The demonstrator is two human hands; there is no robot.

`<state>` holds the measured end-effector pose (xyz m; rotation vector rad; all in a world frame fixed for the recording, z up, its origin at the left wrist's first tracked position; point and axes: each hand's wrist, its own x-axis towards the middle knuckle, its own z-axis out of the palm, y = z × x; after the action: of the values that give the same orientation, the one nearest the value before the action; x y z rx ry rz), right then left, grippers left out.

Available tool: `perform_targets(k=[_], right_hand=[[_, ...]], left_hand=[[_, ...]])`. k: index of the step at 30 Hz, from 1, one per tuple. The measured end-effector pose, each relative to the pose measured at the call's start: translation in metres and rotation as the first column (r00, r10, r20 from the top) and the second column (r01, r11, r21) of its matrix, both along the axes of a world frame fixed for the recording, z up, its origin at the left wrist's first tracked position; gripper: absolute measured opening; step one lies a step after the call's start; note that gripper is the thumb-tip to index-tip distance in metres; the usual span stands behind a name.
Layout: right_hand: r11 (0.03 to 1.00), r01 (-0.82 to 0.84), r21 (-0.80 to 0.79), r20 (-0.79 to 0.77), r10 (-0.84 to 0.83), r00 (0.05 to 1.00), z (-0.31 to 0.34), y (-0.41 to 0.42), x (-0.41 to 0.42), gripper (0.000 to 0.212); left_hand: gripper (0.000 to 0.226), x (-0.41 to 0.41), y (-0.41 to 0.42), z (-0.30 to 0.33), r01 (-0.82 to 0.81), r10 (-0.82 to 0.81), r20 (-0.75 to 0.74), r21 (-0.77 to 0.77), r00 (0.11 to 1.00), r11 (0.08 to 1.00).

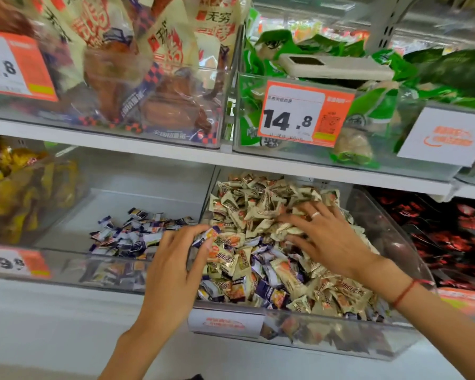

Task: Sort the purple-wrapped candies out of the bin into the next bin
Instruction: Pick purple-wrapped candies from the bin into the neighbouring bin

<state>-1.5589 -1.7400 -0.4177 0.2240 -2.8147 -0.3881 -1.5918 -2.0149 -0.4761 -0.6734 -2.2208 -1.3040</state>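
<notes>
On the lower shelf [154,156] of a shop rack, two clear plastic bins stand side by side. The right bin [412,242] is full of small wrapped candies, most of them in beige wrappers [261,207], piled high toward its back edge. Purple-wrapped candies [261,287] are mixed among them, mainly near the front edge and the front left corner of this bin. The left bin [74,215] holds a smaller heap of purple-wrapped pieces [129,234], which lies near its front right corner, close to the wall that it shares with the right bin.

The left hand [173,264] is over the wall between the two bins. Its fingers are curled and they pinch one candy [207,237] with a purple end and an orange picture, just above the left edge of the full bin. The right hand [321,237] lies flat on the beige pile in the middle of the right bin, with the fingers spread wide and straight; it holds nothing. A pale ring [315,214] is on one finger, and a red string [403,293] goes around the wrist.

On the upper shelf, a bin with green packets carries a price tag [305,113] that reads 14.8, and a white phone-like object [332,65] lies on top of the packets. To the left of it stand large snack bags [165,50]. Yellow packets [14,193] are at the far left of the lower shelf, and red and black packets [447,231] at the far right.
</notes>
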Motion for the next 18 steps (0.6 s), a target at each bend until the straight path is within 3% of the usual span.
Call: perform_targets(k=[4, 8, 12, 15, 18], right_hand=[[0.969, 0.14, -0.205, 0.141, -0.113, 0.984, 0.018, 0.02, 0.006, 0.045], [0.926, 0.063, -0.371, 0.106, -0.026, 0.994, 0.029, 0.025, 0.028, 0.046], [0.937, -0.204, -0.283, -0.053, 0.197, 0.979, 0.025, -0.014, 0.033, 0.042], [0.916, -0.338, -0.216, 0.056, 0.357, 0.932, 0.004, -0.064, 0.013, 0.049], [0.935, -0.348, -0.073, 0.147, 0.355, 0.923, -0.026, -0.084, -0.013, 0.053]], left_hand=[[0.033, -0.001, 0.001, -0.001, 0.001, -0.001, -0.014, 0.012, 1.0, 1.0], [0.026, -0.001, 0.002, -0.002, 0.004, -0.004, 0.002, 0.042, 1.0, 0.999], [0.025, 0.0, 0.004, -0.003, 0.003, -0.004, 0.011, 0.074, 1.0, 0.997], [0.027, -0.001, 0.003, -0.003, 0.009, -0.009, -0.006, 0.056, 1.0, 0.998], [0.029, -0.001, 0.0, -0.002, 0.009, -0.009, -0.015, 0.029, 1.0, 1.0]])
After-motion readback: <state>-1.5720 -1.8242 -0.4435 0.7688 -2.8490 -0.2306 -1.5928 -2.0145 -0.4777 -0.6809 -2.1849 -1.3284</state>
